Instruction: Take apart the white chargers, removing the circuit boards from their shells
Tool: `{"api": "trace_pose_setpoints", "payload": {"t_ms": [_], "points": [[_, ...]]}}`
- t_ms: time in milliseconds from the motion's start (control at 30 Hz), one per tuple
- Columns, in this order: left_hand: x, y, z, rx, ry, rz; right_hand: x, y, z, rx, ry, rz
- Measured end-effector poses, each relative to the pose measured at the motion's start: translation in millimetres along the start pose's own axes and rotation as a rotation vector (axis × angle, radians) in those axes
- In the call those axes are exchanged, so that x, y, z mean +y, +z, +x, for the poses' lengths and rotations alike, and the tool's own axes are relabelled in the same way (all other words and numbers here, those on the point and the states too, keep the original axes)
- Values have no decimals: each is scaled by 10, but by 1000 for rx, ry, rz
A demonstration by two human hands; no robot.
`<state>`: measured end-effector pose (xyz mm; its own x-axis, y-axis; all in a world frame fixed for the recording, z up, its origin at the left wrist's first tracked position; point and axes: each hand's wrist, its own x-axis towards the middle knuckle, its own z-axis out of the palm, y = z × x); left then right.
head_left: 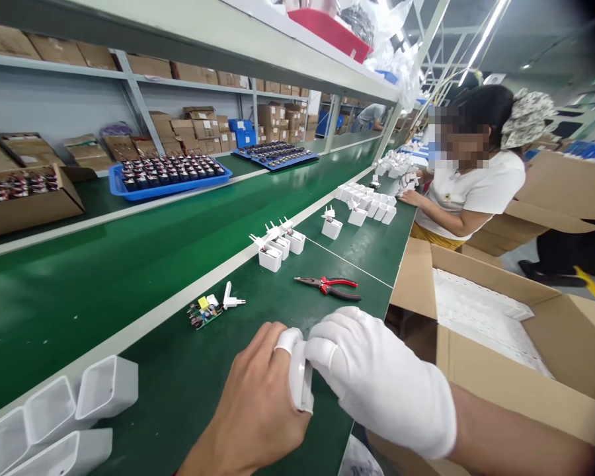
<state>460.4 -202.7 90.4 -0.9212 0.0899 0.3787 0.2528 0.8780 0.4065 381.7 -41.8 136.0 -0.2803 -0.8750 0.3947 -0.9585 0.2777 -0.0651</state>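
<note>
Open green bench top (pixel 258 301) is left ahead of the hands, bounded by a circuit board (pixel 204 312) on the left and pliers (pixel 330 286) on the right. Farther on, passage is blocked by 3 white housings (pixel 277 250). The right side is closed off by an open carton (pixel 480 311); empty shells (pixel 59 416) crowd the near left.

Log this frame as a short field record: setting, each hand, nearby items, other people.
setting: green workbench beside a conveyor line
left hand: bare, finger cot on one fingertip, gripping a white plastic piece
right hand: white glove, gripping the same piece
nearby: circuit board, pliers, empty white housings, open carton
others: co-worker seated further along
</note>
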Motion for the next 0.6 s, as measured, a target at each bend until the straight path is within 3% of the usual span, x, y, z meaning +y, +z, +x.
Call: {"api": "trace_pose_setpoints", "payload": {"t_ms": [100,167,267,300,367,467,600], "points": [[63,25,-13,-91,-314,-281,63,65,-79,141,83,239],[97,-6,-10,-120,-541,-561,140,150,-242,287,238,348],[84,-98,20,-126,-770,-895,385,369,-520,416,492,278],[64,-124,32,-126,-794,-970,502,453,-579,363,546,196],[15,-146,46,-110,-791,-1067,765,596,-608,117,607,49],[-59,-96,30,-62,-817,-1096,1147,675,-464,-204,603,7],[-197,-2,-21,-51,-779,-1081,1422,593,-177,-360,603,57]]}}
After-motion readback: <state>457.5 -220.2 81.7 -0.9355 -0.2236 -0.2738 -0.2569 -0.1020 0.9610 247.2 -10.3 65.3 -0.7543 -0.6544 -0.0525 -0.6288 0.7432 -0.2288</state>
